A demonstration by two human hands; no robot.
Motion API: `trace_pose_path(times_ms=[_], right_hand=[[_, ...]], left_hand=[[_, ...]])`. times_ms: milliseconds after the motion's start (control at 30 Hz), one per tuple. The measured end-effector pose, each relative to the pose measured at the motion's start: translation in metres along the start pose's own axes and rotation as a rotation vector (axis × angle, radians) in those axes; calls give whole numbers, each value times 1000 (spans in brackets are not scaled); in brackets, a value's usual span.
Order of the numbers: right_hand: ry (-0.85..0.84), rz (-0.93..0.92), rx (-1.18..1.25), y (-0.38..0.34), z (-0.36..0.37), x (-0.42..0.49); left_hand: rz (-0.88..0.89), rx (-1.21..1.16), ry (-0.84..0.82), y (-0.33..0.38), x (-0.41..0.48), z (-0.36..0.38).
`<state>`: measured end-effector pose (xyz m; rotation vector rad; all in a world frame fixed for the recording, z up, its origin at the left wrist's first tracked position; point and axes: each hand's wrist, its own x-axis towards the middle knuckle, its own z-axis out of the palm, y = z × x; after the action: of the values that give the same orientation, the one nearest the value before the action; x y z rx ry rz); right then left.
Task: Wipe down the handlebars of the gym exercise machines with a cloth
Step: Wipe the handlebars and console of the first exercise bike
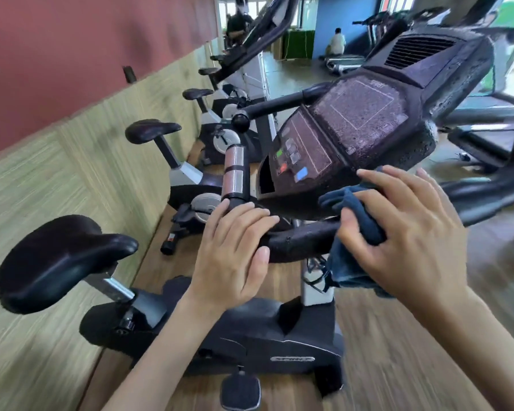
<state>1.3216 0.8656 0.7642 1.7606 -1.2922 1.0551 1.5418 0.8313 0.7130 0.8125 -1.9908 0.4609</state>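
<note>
A black exercise bike stands in front of me, its padded black handlebar (300,243) running across the middle of the view below the console (362,120). My left hand (235,247) wraps around the left part of that bar, just below a silver pulse-sensor grip (233,173). My right hand (410,232) presses a dark blue cloth (356,229) against the bar's right part, fingers spread over it. The cloth hangs down under the bar beside the bike's stem.
The bike's saddle (57,259) is at the lower left and a pedal (240,393) at the bottom. More bikes (190,173) line the wall to the left. Treadmills (484,134) stand at the right. Two persons are far back in the room.
</note>
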Motion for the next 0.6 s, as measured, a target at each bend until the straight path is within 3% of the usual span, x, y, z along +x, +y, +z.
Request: trace_pose_path(times_ms=[200,367,600], right_hand=[[56,109,-57,-42,15,0],[78,95,-62,-95,33,-4],[82,-30,3,-64,24,-6]], left_hand=[[14,-179,-34,-29,-6,-2],[-40,-321,-69,-46,-12,1],[-32,-410,-84,-51,-14,6]])
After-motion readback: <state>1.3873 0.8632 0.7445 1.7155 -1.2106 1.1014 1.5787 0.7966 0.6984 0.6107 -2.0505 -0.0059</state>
